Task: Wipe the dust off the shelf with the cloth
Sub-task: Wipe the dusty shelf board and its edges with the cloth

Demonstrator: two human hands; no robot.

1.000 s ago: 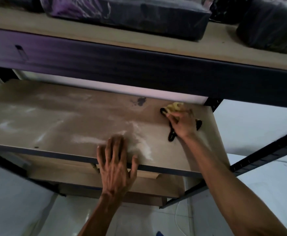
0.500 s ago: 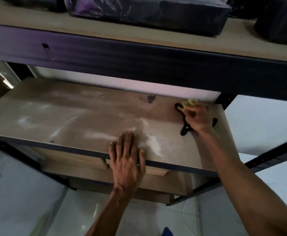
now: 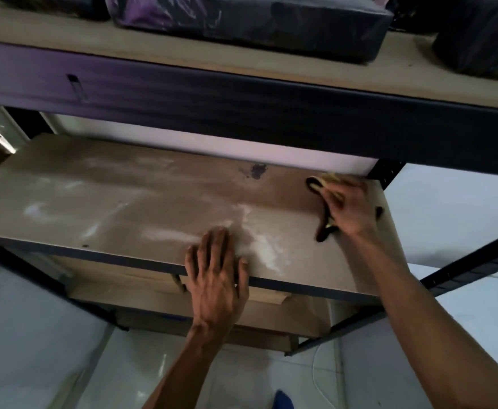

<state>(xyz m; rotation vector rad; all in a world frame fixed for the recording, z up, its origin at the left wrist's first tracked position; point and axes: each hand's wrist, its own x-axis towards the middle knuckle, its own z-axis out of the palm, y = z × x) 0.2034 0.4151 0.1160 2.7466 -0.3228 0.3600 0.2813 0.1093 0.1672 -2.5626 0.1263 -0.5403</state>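
Observation:
A brown board shelf (image 3: 141, 208) with white dust streaks (image 3: 259, 246) spans the middle of the view. My right hand (image 3: 349, 209) presses a yellow cloth with black edging (image 3: 320, 187) flat onto the shelf's far right corner, by the back wall. Most of the cloth is hidden under the hand. My left hand (image 3: 215, 273) lies flat, fingers apart, on the shelf's front edge near the middle, holding nothing.
A dark metal beam (image 3: 271, 113) of the upper shelf runs across just above. Dark wrapped bundles (image 3: 247, 22) sit on that upper shelf. A dark stain (image 3: 255, 171) marks the board near the back. Lower shelves and a white floor lie below.
The view has shifted so the shelf and both hands sit further right. My right hand stays on the cloth in the far right corner. My left hand's fingers have closed together slightly on the front edge.

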